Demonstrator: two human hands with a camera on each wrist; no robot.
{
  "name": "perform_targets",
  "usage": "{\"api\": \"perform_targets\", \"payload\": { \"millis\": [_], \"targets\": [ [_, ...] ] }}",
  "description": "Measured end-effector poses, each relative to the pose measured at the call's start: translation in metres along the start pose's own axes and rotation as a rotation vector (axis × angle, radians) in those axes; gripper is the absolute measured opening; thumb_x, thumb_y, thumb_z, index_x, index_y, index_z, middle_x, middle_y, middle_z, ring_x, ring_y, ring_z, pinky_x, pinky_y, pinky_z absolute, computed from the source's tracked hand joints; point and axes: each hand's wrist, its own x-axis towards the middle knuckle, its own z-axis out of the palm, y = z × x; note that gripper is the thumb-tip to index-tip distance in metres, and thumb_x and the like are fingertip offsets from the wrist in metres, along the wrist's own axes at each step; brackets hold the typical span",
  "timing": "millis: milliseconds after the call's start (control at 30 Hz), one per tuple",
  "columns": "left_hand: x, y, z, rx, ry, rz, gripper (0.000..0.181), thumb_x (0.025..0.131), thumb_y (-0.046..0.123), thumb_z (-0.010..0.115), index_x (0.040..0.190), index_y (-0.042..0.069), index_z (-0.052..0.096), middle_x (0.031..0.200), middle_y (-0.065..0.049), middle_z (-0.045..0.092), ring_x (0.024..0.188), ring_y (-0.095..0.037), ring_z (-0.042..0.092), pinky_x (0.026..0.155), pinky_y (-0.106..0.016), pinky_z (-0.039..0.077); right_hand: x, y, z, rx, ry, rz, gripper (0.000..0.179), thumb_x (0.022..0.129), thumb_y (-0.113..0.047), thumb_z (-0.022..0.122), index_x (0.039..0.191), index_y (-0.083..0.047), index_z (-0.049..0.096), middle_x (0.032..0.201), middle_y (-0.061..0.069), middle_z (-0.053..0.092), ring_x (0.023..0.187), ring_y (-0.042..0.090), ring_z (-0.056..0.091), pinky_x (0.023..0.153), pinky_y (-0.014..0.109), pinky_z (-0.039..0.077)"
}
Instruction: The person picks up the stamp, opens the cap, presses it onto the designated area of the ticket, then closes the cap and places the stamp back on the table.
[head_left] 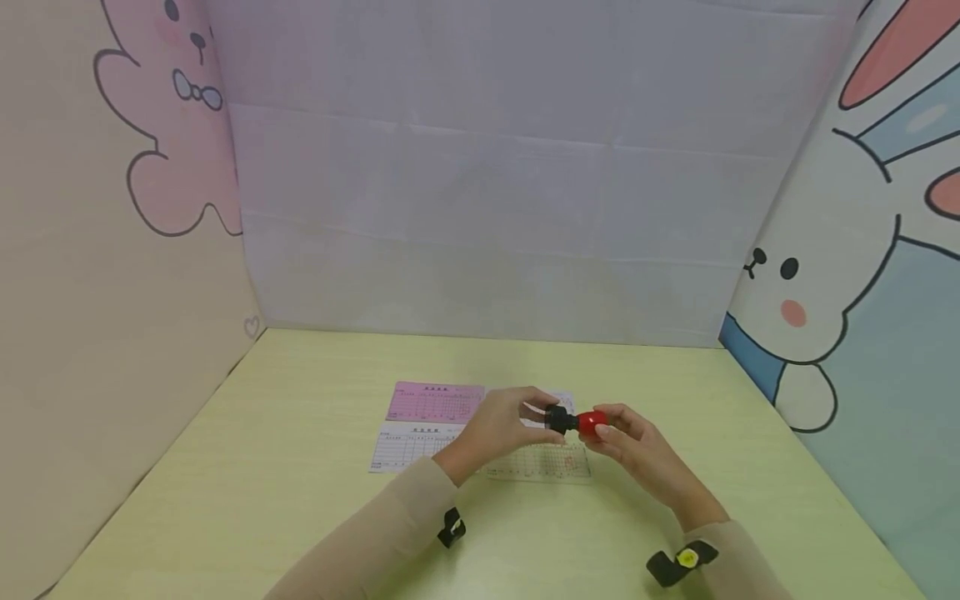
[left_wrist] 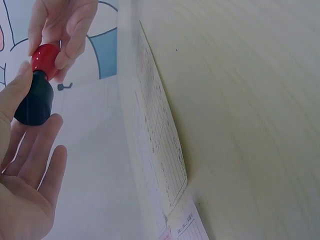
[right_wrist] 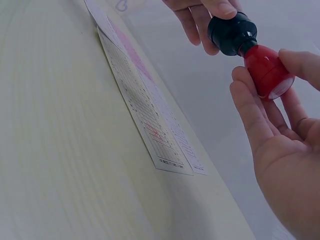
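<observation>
A stamp with a red handle and a black end is held sideways above the slips of paper, off the table. My left hand pinches the black end between thumb and fingers. On the other side, the fingers and thumb of my right hand grip the red handle. The two parts are joined at a narrow black neck. Below the hands lies a pale slip with a red mark on its right side. Any stamping face is hidden inside the black end.
A pink slip and a white printed slip lie to the left, and another slip is partly covered behind the stamp. Cloth walls with cartoon animals enclose the pale yellow table. Black straps are on both wrists.
</observation>
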Motion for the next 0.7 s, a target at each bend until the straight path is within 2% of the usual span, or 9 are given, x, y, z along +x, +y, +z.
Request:
{"api": "perform_targets", "payload": {
  "millis": [100,233,400,600,700],
  "targets": [
    [0.0004,0.0002,-0.0004,-0.024,-0.006,-0.010,0.051,0.077,0.031,0.087,0.123,0.014,0.070,0.110,0.006,0.072,0.092,-0.010,0.071,0.078,-0.022,0.055,0.0011,-0.0005,0.0016,0.038,0.008,0.003,0.035,0.106,-0.009,0.048,0.136,0.008,0.040,0.127,0.009,0.057,0.112,0.016,0.064,0.098,0.030,0.049],
    [0.0010,-0.0004,-0.0007,-0.029,-0.012,-0.016,0.055,0.079,0.033,0.086,0.127,0.012,0.067,0.113,0.005,0.070,0.092,-0.010,0.070,0.078,-0.022,0.055,0.0024,-0.0017,0.0042,0.044,0.051,0.021,0.033,0.106,-0.012,0.051,0.134,0.003,0.043,0.127,0.010,0.056,0.110,0.017,0.065,0.097,0.030,0.050],
    [0.0017,-0.0033,-0.0007,-0.023,-0.015,-0.009,0.059,0.080,0.035,0.085,0.130,0.011,0.065,0.121,0.005,0.068,0.095,-0.012,0.070,0.080,-0.023,0.055,0.0048,-0.0023,0.0054,0.007,0.106,0.033,0.032,0.105,-0.015,0.054,0.133,-0.003,0.046,0.128,0.012,0.053,0.109,0.017,0.065,0.096,0.029,0.051],
    [0.0018,-0.0052,-0.0021,0.024,-0.033,-0.008,0.066,0.080,0.045,0.083,0.135,0.015,0.063,0.130,0.004,0.065,0.102,-0.013,0.068,0.083,-0.025,0.055,0.0065,-0.0033,0.0037,-0.040,0.119,0.019,0.036,0.105,-0.014,0.053,0.136,0.002,0.043,0.129,0.018,0.053,0.109,0.018,0.065,0.095,0.027,0.051],
    [0.0017,-0.0051,-0.0055,0.042,-0.046,-0.014,0.069,0.081,0.048,0.081,0.139,0.017,0.059,0.135,0.003,0.062,0.108,-0.017,0.067,0.087,-0.030,0.055,0.0070,-0.0062,0.0019,-0.130,0.141,0.031,0.041,0.105,-0.019,0.054,0.139,0.001,0.043,0.132,0.021,0.052,0.110,0.019,0.065,0.095,0.025,0.050]
  ]
}}
